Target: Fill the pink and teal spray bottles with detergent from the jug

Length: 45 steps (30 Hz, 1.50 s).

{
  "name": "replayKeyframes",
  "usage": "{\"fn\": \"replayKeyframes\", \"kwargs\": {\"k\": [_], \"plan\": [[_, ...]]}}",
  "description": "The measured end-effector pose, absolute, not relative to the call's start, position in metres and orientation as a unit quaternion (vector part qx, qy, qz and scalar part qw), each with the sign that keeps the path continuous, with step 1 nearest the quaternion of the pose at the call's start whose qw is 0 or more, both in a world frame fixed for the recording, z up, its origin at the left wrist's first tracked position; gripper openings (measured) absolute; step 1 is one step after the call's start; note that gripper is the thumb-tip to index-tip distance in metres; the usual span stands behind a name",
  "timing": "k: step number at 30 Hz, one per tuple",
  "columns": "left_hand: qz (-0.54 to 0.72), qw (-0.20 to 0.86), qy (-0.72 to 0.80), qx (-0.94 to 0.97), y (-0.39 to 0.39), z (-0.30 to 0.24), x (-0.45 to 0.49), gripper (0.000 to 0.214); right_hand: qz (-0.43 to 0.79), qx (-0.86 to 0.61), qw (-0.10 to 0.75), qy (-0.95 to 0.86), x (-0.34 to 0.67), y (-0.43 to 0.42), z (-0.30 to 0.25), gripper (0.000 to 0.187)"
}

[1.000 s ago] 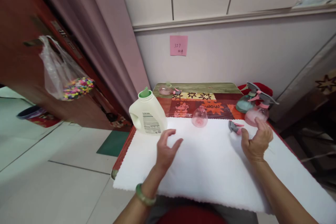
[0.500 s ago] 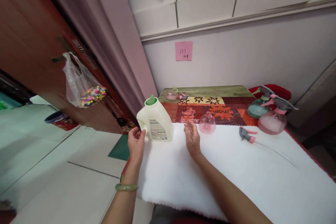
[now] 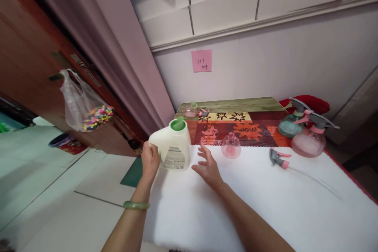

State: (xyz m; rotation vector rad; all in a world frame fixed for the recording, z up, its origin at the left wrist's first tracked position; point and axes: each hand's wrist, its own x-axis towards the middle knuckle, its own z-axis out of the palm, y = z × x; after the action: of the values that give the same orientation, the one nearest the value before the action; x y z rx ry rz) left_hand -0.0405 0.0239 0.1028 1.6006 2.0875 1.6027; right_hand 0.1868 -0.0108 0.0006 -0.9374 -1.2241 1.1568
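Note:
My left hand (image 3: 150, 161) is closed round the handle of a whitish plastic jug (image 3: 174, 145) with a green open spout at its top and a printed label facing me. The jug is at the left of the white cloth; whether its base touches the cloth I cannot tell. To the right of the jug, my right hand (image 3: 209, 168) is open with fingers spread, holding nothing. Just beyond it stands a small clear pink bottle (image 3: 231, 146) without a spray head. A grey and pink trigger spray head (image 3: 279, 159) with a long tube lies on the cloth further right.
Two filled spray bottles, one green (image 3: 291, 125) and one pink (image 3: 308, 143), stand at the right rear. A small bottle (image 3: 191, 110) is at the back left of the table. A bag of colourful beads (image 3: 96, 117) hangs from the door handle on the left.
My left hand has closed on the jug's handle, and the jug has turned and tipped slightly. My right hand has moved towards the jug with its fingers spreading. The view has shifted slightly.

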Motion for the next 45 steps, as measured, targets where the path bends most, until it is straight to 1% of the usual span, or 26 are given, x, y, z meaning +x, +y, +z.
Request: {"fn": "replayKeyframes", "kwargs": {"k": [2, 5, 7, 10, 11, 13, 16, 18, 19, 20, 21, 24, 26, 28, 30, 32, 35, 39, 42, 45], "plan": [[0.48, -0.003, 0.672, 0.564, 0.017, 0.116, -0.037, 0.012, 0.544, -0.366, 0.565, -0.5, 0.186, -0.01, 0.006, 0.096], [0.433, -0.042, 0.664, 0.607, 0.008, 0.129, -0.026, 0.016, 0.6, -0.304, 0.564, -0.479, 0.185, -0.009, 0.011, 0.102], [0.393, -0.074, 0.669, 0.626, 0.001, 0.131, -0.017, 0.018, 0.622, -0.272, 0.568, -0.464, 0.184, -0.008, 0.011, 0.096], [0.335, -0.137, 0.678, 0.64, -0.009, 0.13, -0.005, 0.024, 0.644, -0.261, 0.58, -0.425, 0.182, -0.006, 0.007, 0.077], [0.329, -0.149, 0.674, 0.644, -0.012, 0.129, -0.003, 0.026, 0.647, -0.263, 0.583, -0.416, 0.182, -0.006, 0.006, 0.073], [0.345, -0.141, 0.656, 0.657, -0.018, 0.131, -0.003, 0.027, 0.651, -0.263, 0.586, -0.404, 0.183, -0.005, 0.004, 0.069], [0.396, -0.087, 0.635, 0.658, -0.027, 0.135, -0.014, 0.037, 0.66, -0.252, 0.584, -0.4, 0.184, -0.003, 0.003, 0.068], [0.452, -0.03, 0.64, 0.621, -0.033, 0.132, -0.029, 0.057, 0.665, -0.246, 0.58, -0.402, 0.184, -0.002, 0.003, 0.068], [0.485, 0.014, 0.644, 0.592, -0.035, 0.127, -0.038, 0.071, 0.665, -0.244, 0.579, -0.403, 0.184, -0.002, 0.003, 0.068], [0.53, 0.073, 0.637, 0.555, -0.037, 0.119, -0.047, 0.086, 0.665, -0.242, 0.579, -0.405, 0.184, -0.001, 0.002, 0.069], [0.559, 0.147, 0.63, 0.518, -0.039, 0.11, -0.056, 0.096, 0.665, -0.241, 0.579, -0.406, 0.184, -0.001, 0.002, 0.07], [0.608, 0.302, 0.623, 0.387, -0.043, 0.073, -0.073, 0.11, 0.666, -0.233, 0.581, -0.406, 0.184, 0.0, 0.001, 0.072], [0.61, 0.357, 0.611, 0.358, -0.046, 0.05, -0.071, 0.106, 0.667, -0.227, 0.581, -0.406, 0.185, 0.001, 0.001, 0.071], [0.574, 0.416, 0.604, 0.365, -0.051, 0.035, -0.059, 0.094, 0.667, -0.223, 0.581, -0.409, 0.186, 0.0, 0.003, 0.069], [0.533, 0.47, 0.597, 0.373, -0.054, 0.03, -0.043, 0.087, 0.666, -0.222, 0.583, -0.409, 0.188, 0.0, 0.005, 0.067], [0.525, 0.49, 0.586, 0.376, -0.056, 0.033, -0.031, 0.086, 0.663, -0.224, 0.59, -0.402, 0.19, 0.0, 0.008, 0.067], [0.546, 0.473, 0.573, 0.387, -0.055, 0.043, -0.025, 0.084, 0.663, -0.229, 0.598, -0.387, 0.194, 0.001, 0.011, 0.064], [0.583, 0.452, 0.546, 0.397, -0.053, 0.057, -0.025, 0.079, 0.673, -0.222, 0.591, -0.386, 0.198, 0.003, 0.015, 0.055], [0.599, 0.436, 0.541, 0.398, -0.052, 0.069, -0.022, 0.082, 0.672, -0.213, 0.604, -0.373, 0.199, 0.004, 0.017, 0.051], [0.603, 0.413, 0.546, 0.41, -0.051, 0.08, -0.017, 0.083, 0.664, -0.215, 0.623, -0.353, 0.201, 0.005, 0.019, 0.052]]}}
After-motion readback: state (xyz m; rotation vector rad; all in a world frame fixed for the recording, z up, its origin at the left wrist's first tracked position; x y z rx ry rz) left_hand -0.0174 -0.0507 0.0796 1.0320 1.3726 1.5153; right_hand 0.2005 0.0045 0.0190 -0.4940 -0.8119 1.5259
